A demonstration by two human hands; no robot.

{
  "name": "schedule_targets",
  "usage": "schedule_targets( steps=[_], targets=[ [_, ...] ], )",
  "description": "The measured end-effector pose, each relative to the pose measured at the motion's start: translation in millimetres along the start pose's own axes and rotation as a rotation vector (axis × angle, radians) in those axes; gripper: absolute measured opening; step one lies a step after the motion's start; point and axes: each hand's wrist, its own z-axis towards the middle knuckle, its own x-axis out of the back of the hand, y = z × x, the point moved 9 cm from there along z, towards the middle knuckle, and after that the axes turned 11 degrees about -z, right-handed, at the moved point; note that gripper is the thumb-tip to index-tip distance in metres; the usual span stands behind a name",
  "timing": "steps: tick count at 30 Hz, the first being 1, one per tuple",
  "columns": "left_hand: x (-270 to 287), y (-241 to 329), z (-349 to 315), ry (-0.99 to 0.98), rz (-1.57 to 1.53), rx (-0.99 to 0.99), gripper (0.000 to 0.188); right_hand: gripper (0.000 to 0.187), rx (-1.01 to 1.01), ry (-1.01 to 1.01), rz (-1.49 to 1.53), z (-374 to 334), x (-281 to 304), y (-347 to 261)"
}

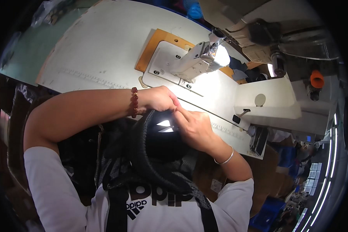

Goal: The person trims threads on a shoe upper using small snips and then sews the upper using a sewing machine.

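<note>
In front of my chest hangs a black, leather-like piece point(140, 143) with a stitched curved edge; its full shape is lost in shadow. My left hand point(160, 99) is closed at its top edge, the fingertips pinched together. Against those fingertips press the fingers of my right hand point(195, 125), also bent closed. Out of the right palm two bright pointed blades of thread snips point(165, 124) stick leftward, apart from each other, over the dark piece. Whatever tiny thing the meeting fingertips pinch is too small to make out.
Just beyond my hands is a white sewing table point(100, 46) with printed rulers. On it stands a lit post sewing machine point(195, 62) on an orange-edged plate. A pale machine housing point(266, 96) lies right. Dark fabric scraps point(245, 71) sit behind; blue bins point(268, 212) stand lower right.
</note>
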Motion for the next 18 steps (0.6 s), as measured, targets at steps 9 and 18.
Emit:
schedule_targets(
  steps=[9,18],
  targets=[
    [-6.2,4.3,-7.5,-0.064,-0.04,0.0,0.017,0.018,-0.178,-0.069,0.553,-23.9,17.8,51.1],
    [-7.7,2.0,-7.1,-0.101,-0.024,0.019,0.018,0.03,-0.24,-0.14,0.083,-18.0,30.5,29.3]
  ],
)
